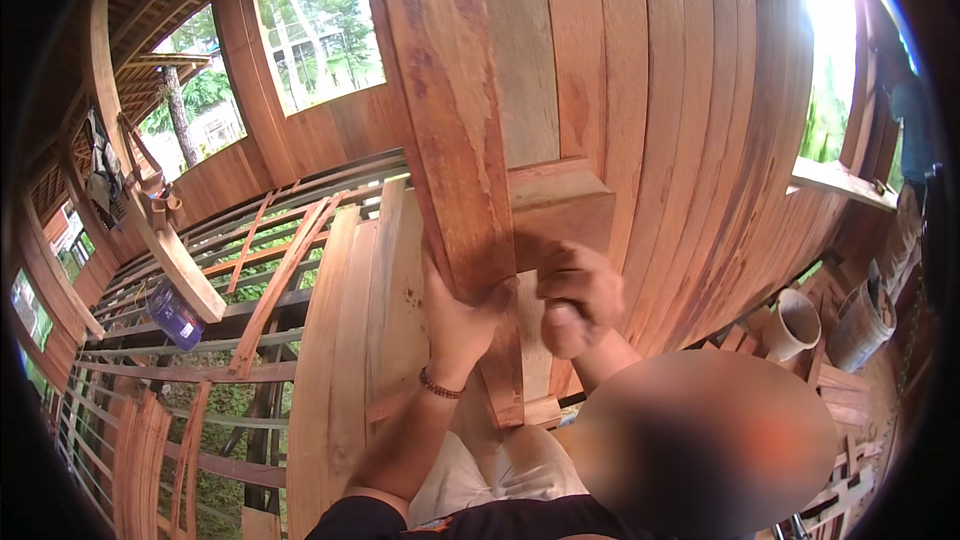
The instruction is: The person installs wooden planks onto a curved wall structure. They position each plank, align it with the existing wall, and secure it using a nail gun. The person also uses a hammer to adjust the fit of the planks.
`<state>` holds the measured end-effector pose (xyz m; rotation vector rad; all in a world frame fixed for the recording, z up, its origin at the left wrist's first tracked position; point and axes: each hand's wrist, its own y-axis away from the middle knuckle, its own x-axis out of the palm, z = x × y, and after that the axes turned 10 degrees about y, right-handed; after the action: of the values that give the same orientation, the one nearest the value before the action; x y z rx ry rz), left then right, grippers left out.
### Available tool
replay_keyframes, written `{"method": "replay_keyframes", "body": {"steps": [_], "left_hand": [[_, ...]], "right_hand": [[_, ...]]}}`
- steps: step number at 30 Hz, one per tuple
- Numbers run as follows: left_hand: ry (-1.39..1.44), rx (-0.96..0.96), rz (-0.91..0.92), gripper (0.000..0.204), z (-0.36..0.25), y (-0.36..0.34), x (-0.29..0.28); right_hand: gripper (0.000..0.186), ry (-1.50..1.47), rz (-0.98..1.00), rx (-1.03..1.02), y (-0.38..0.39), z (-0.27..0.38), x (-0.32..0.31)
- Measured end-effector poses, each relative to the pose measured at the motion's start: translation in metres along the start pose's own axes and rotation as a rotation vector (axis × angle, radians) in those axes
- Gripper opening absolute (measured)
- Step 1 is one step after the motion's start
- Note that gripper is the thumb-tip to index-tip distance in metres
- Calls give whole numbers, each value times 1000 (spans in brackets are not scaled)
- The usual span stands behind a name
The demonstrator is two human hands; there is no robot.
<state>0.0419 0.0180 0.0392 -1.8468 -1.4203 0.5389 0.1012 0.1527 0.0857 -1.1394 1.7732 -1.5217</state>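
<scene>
1. The wooden post [455, 110] runs from the upper middle of the frame down to the lower middle, ending above the person's knees [500, 470].
2. The left hand [462, 310], at the centre, is partly open around the post: its thumb lies across the near face and its fingers go round the left edge, out of sight.
3. The right hand [582, 300], just right of the post, is curled almost into a fist; whether it grips something small, I cannot tell.
4. Above the right hand, a wooden block [565, 195] sits against the post's right side; whether the two touch is unclear. The plank wall [680, 140] fills the upper right.
5. The step in hand looks like steadying the post while the right hand works beside it.
6. The next move seems to call for a firm left hold, with the left thumb kept clear of the right hand.
7. Open floor beams [250, 325] lie at the left; a pale bucket [792, 325] stands at the right.
</scene>
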Motion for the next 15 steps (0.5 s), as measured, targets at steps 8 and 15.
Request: {"method": "replay_keyframes", "body": {"steps": [8, 15], "left_hand": [[-47, 7, 19, 103, 3, 4, 2], [-115, 135, 39, 97, 7, 4, -6]], "right_hand": [[11, 47, -52, 57, 9, -39, -16], [9, 45, -191, 0, 6, -1, -17]]}}
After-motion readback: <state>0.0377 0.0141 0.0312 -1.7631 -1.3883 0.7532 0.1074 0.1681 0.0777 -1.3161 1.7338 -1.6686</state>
